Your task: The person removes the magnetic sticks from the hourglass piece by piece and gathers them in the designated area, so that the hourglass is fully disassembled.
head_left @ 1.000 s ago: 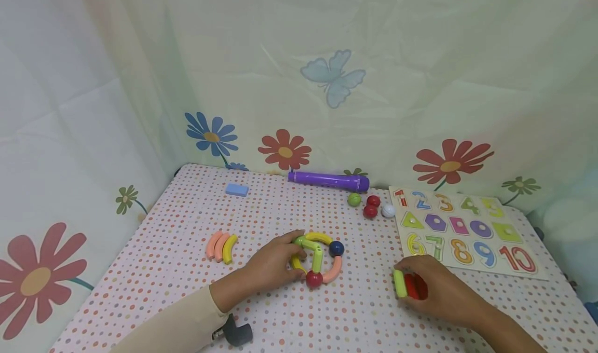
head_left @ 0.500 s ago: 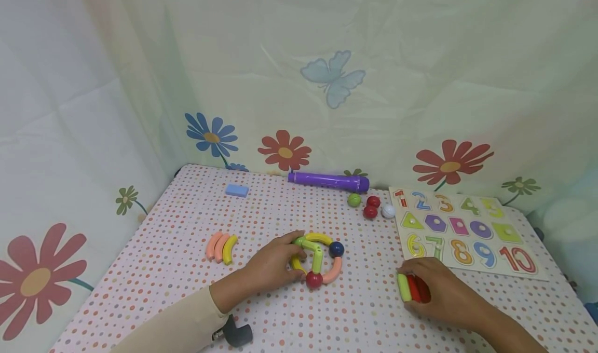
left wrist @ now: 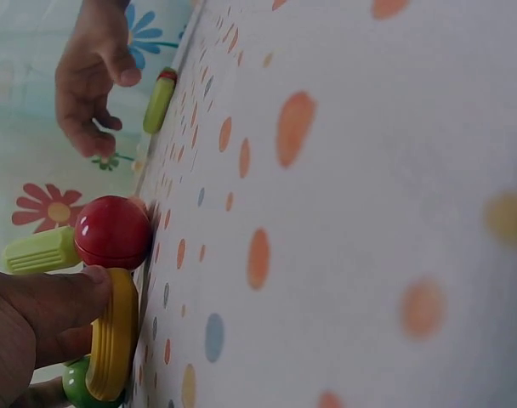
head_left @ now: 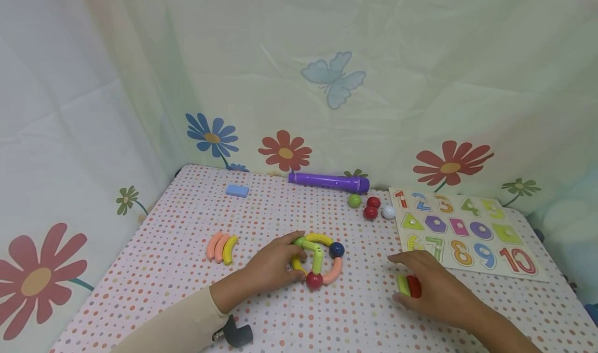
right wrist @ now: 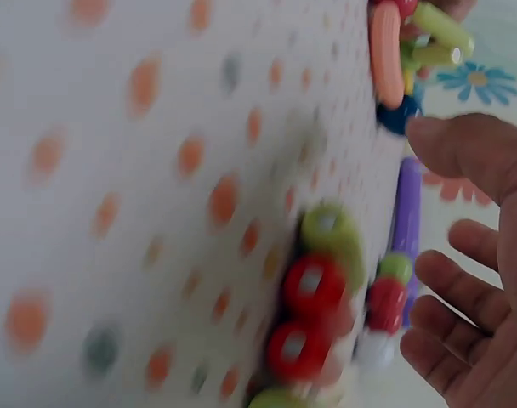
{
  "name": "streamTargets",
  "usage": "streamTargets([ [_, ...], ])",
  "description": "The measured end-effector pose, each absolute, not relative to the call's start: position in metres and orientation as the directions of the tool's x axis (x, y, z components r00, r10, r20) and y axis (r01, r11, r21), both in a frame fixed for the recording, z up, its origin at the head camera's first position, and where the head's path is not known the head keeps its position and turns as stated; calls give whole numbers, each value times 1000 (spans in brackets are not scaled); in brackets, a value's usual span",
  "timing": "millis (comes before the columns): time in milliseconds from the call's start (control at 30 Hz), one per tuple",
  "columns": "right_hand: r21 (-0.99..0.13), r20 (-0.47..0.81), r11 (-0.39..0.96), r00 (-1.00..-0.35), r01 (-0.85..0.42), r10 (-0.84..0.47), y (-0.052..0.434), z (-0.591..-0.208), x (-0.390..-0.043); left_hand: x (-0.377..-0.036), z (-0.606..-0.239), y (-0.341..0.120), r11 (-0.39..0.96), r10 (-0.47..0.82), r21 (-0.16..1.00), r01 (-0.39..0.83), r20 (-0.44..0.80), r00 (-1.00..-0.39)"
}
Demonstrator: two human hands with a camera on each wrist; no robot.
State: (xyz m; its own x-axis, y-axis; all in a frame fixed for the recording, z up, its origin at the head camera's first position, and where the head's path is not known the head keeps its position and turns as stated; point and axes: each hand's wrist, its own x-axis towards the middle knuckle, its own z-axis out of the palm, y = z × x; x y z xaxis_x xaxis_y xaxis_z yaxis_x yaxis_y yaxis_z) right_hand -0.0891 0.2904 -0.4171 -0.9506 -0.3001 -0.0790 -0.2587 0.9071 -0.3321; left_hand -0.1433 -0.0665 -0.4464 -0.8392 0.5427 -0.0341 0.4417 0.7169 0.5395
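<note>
In the head view my left hand holds the left side of a ring built from magnetic sticks and balls. Its thumb lies on a yellow curved stick between a red ball and a green ball. Two light green straight sticks lean inward over the ring, and a dark blue ball and a pink curved stick form its right side. My right hand is spread with nothing in its grasp, beside a row of light green and red sticks.
Pink and yellow curved sticks lie left of the ring. Behind are a blue block, a purple microphone-shaped tube, and loose green, red and white balls. A number puzzle board lies at right; a black object sits near the left sleeve.
My right hand has let go of the green and red sticks, its fingers spreading apart, after sliding them slightly right. My left hand and the ring have stayed in place.
</note>
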Motion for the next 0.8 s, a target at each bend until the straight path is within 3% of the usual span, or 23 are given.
streamTargets([
  [367, -401, 56, 867, -952, -297, -300, 231, -412, -87, -143, -447, -67, 715, 546, 537, 447, -30, -837],
  [800, -519, 84, 798, -947, -308, -311, 178, -424, -91, -142, -446, -67, 703, 554, 538, 465, -5, -832],
])
